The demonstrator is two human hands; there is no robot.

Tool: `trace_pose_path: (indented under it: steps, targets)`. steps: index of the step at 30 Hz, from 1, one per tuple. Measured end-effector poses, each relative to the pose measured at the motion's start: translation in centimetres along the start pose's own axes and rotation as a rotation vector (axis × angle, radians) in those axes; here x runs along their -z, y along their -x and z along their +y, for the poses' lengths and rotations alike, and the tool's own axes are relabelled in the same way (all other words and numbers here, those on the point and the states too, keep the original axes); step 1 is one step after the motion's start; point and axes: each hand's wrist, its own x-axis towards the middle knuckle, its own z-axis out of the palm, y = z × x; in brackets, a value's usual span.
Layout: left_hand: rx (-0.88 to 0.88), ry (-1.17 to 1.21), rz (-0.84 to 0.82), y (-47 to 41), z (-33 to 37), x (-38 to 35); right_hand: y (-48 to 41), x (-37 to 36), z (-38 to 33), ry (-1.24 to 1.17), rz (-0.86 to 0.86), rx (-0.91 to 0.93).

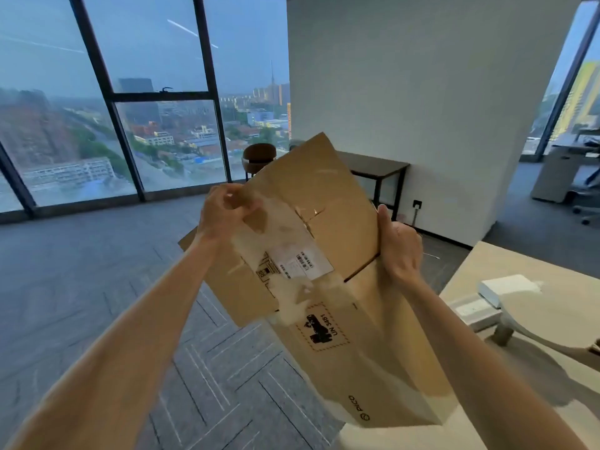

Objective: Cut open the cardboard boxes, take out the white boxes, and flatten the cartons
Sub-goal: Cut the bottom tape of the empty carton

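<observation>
Here, a person is holding a flattened brown carton (pixel 311 177) up in the air with both bare arms stretched forward, the hands well apart. The carton is hanging tilted, its top end leaning away to the right and its lower end pointing down towards the person. The left hand (pixel 224 209) is sitting at the carton's upper left corner, fingers curled and pinching a strip of clear tape (pixel 279 222). This tape is running down across the carton's face as a glossy, whitish band. The right hand (pixel 401 248) is gripping the carton's right edge, thumb lying up along the front and fingers wrapping round behind.

On the carton's face a white shipping label (pixel 302 261) is showing near the middle, and below it a dashed black marking (pixel 321 326) reading UN 3481 is showing too.

To the right of the carton a pale table (pixel 506 261) is standing, and a white box (pixel 506 287) is lying on it. A second white box (pixel 474 311) is lying just beside that one, on the side nearer the carton. Behind the carton's top end a dark side table (pixel 380 165) and a brown stool (pixel 259 155) are standing. Far beyond the carton on its left, tall windows (pixel 146 92) are looking over a city — grey carpet (pixel 97 271) is lying underneath.
</observation>
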Motion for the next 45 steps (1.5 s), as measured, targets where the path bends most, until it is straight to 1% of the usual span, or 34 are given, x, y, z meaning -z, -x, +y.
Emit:
trace_pose_path:
  steps: [2, 4, 5, 6, 7, 8, 10, 11, 14, 16, 17, 20, 23, 26, 28, 31, 33, 35, 37, 39, 41, 43, 45]
  targets:
    - [0.104, 0.035, 0.134, -1.2, -3.8, -0.9, -2.2, -2.9, -0.2, -0.042, 0.008, -0.083]
    - [0.252, -0.017, 0.149, -1.5, -8.1, -2.4, -4.3, -5.2, 0.3, -0.064, 0.005, -0.174]
    - [0.327, -0.071, 0.115, -2.2, -10.9, -3.3, -5.6, -6.6, 0.8, -0.073, 0.004, -0.223]
    - [0.410, -0.075, 0.057, -2.7, -12.7, -4.1, -6.6, -7.6, 1.3, -0.094, 0.007, -0.270]
    - [0.500, -0.006, -0.016, -3.2, -14.2, -4.9, -7.6, -8.5, 1.8, -0.114, 0.009, -0.308]
    - [0.565, 0.103, -0.097, -4.1, -15.8, -5.8, -8.7, -9.6, 2.4, -0.123, 0.020, -0.345]
    - [0.638, 0.286, -0.270, -6.6, -18.2, -7.5, -11.0, -12.1, 3.9, -0.127, 0.038, -0.425]
    - [0.663, 0.319, -0.356, -8.1, -19.5, -8.2, -12.0, -13.4, 4.6, -0.140, 0.039, -0.469]
    - [0.734, 0.296, -0.572, -12.8, -24.1, -11.0, -14.7, -17.6, 7.3, -0.162, 0.096, -0.619]
    - [0.761, 0.295, -0.626, -16.7, -26.8, -12.9, -16.1, -19.5, 9.2, -0.175, 0.181, -0.711]
    - [0.766, 0.295, -0.628, -18.6, -27.8, -13.7, -16.6, -20.2, 10.1, -0.178, 0.223, -0.748]
    - [0.720, 0.265, -0.582, -23.7, -29.9, -16.6, -17.3, -21.3, 12.4, -0.143, 0.315, -0.858]
    - [0.722, 0.208, -0.556, -28.0, -32.0, -20.6, -18.2, -21.5, 15.2, -0.085, 0.398, -0.935]
    - [0.717, 0.212, -0.582, -30.1, -33.5, -25.0, -18.9, -21.7, 18.8, -0.041, 0.362, -0.936]
    - [0.710, 0.176, -0.619, -31.1, -34.9, -28.7, -19.2, -22.7, 22.0, -0.010, 0.304, -0.917]
    - [0.749, 0.149, -0.663, -32.0, -37.8, -34.6, -19.7, -25.3, 27.6, 0.014, 0.214, -0.950]
    - [0.783, 0.129, -0.671, -32.4, -40.1, -38.5, -20.6, -27.5, 31.3, 0.011, 0.215, -0.977]
    - [0.810, 0.089, -0.692, -32.7, -42.8, -42.4, -21.4, -29.6, 34.7, -0.008, 0.211, -0.977]
    - [0.830, 0.058, -0.709, -33.0, -46.1, -45.4, -21.6, -31.3, 36.8, -0.037, 0.137, -0.955]
    - [0.841, 0.021, -0.733, -32.7, -50.7, -48.6, -21.1, -33.2, 39.8, 0.000, 0.086, -0.966]
    - [0.871, -0.024, -0.741, -32.1, -54.3, -51.6, -20.5, -35.3, 43.7, 0.057, 0.109, -1.003]
    - [0.871, -0.041, -0.747, -31.2, -58.4, -55.7, -20.2, -37.8, 48.9, 0.107, 0.197, -1.035]
    - [0.852, -0.043, -0.829, -29.5, -63.1, -60.4, -19.7, -40.6, 55.0, 0.156, 0.253, -1.039]
